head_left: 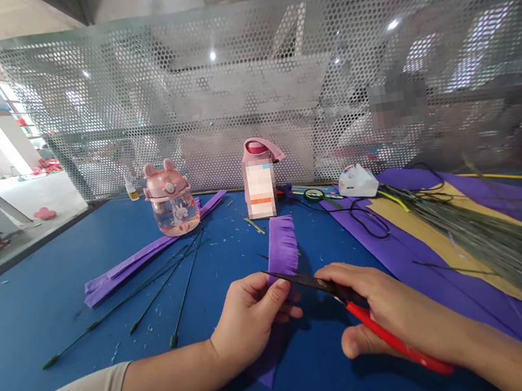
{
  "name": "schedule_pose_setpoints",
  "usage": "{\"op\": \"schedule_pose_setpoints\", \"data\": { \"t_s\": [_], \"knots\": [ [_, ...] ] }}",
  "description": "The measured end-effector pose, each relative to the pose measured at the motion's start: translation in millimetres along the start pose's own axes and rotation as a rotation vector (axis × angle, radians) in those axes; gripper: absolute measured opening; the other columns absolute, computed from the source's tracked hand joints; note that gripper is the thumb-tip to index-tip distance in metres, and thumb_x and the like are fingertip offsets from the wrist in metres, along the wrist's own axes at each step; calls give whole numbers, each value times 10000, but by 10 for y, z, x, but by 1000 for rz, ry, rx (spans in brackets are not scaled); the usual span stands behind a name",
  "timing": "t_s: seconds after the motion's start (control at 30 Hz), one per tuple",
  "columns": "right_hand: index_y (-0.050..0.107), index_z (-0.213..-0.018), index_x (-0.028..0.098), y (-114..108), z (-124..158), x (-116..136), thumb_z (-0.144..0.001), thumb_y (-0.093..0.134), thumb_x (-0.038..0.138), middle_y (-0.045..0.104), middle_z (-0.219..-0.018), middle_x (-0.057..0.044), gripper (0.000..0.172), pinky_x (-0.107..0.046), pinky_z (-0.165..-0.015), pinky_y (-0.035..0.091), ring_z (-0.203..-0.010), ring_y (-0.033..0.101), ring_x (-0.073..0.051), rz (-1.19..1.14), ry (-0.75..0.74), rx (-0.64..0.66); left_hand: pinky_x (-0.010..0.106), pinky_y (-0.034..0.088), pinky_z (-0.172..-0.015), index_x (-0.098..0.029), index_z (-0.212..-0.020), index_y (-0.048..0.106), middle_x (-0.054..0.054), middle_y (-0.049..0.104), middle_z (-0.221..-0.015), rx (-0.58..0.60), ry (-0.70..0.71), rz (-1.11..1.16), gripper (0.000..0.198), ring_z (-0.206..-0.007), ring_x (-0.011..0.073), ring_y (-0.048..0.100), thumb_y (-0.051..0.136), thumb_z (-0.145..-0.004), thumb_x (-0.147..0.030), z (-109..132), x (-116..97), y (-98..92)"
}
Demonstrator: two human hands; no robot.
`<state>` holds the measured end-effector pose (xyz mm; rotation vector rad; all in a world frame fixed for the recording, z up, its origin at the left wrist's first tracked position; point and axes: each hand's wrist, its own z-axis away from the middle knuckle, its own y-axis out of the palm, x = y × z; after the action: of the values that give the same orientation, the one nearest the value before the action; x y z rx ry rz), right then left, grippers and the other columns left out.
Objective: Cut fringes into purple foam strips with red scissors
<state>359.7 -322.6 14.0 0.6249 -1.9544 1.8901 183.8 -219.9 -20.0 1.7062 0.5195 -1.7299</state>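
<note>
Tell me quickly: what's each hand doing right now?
Left hand: closed, pinching a long, fringed purple paper-like strip.
Right hand: holding red-handled scissors with dark metal blades.

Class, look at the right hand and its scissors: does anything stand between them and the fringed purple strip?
Nothing visible does. The scissors held in the right hand have their blades across the purple strip in this view. The left hand grips the strip, its thumb close beside the blades.
</note>
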Motion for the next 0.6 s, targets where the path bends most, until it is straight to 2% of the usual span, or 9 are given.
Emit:
{"op": "schedule_pose_setpoints", "data": {
  "t_s": [0.4, 0.6],
  "knots": [
    [542, -949, 223, -19, -5, 15, -642, 711, 536, 549, -834, 8, 470, -232, -591, 378, -671, 461, -150, 13, 8, 25, 194, 433, -534, -120, -792, 625, 60, 671, -785, 4, 19, 11, 368, -646, 139, 653, 618, -726, -483, -5, 15, 1],
    [573, -850, 202, -22, -16, 29, -743, 641, 492, 535, -732, 5, 317, -227, -552, 366, -619, 436, -137, 25, 3, 8, 198, 435, -530, -109, -791, 634, 82, 674, -797, 13, 16, -14, 405, -656, 152, 652, 617, -714, -506, 4, 5, -4]
  ]
}}
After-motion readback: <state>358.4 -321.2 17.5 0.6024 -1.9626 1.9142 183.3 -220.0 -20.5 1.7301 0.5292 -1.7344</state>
